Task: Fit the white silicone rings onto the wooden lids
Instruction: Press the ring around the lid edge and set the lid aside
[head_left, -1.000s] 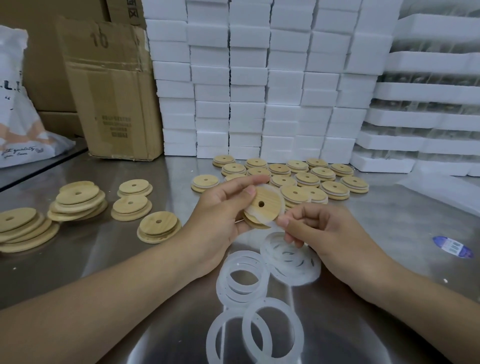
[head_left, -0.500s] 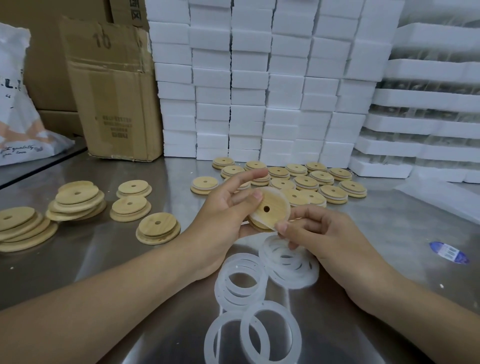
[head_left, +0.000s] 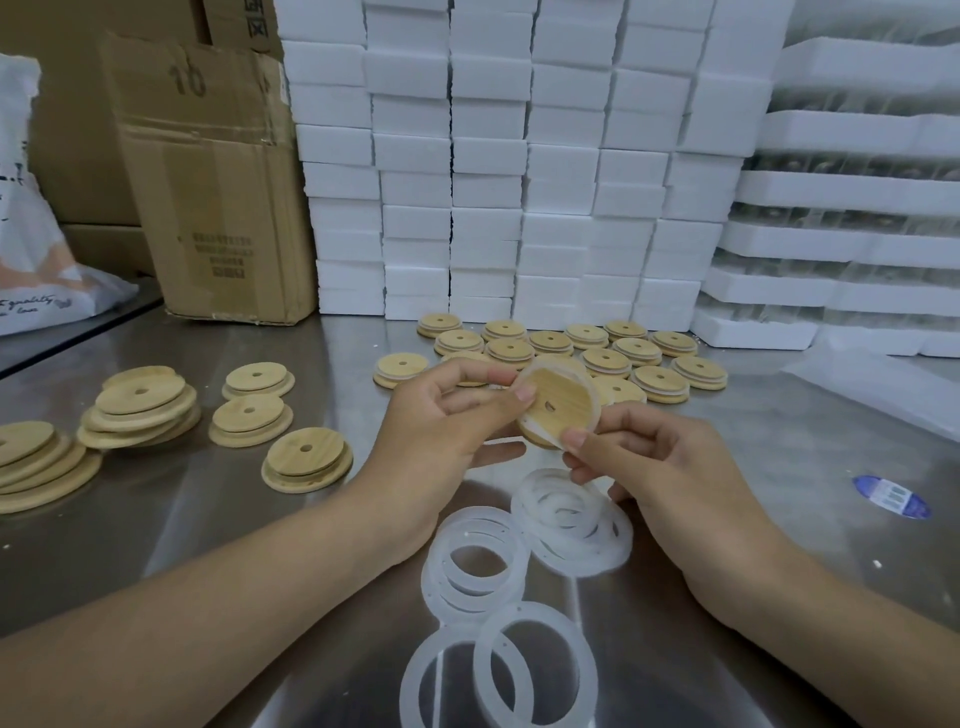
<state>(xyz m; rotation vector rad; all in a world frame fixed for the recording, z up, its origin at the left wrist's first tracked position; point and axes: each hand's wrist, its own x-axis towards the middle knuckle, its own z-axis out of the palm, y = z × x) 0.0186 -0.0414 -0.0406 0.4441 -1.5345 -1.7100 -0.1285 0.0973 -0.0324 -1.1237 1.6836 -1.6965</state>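
Head view: my left hand (head_left: 441, 415) grips the wooden lid (head_left: 558, 405), right hand (head_left: 665, 467) pinches the ring (head_left: 586, 375); work it evenly round.

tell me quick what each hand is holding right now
Left hand: grips the wooden lid by its edge.
Right hand: pinches the white silicone ring at the lid's lower rim.

Glossy steel table (head_left: 156, 525), matt grained wooden lids (head_left: 306, 462), translucent matt silicone rings (head_left: 475, 566), rough white foam blocks (head_left: 519, 156).
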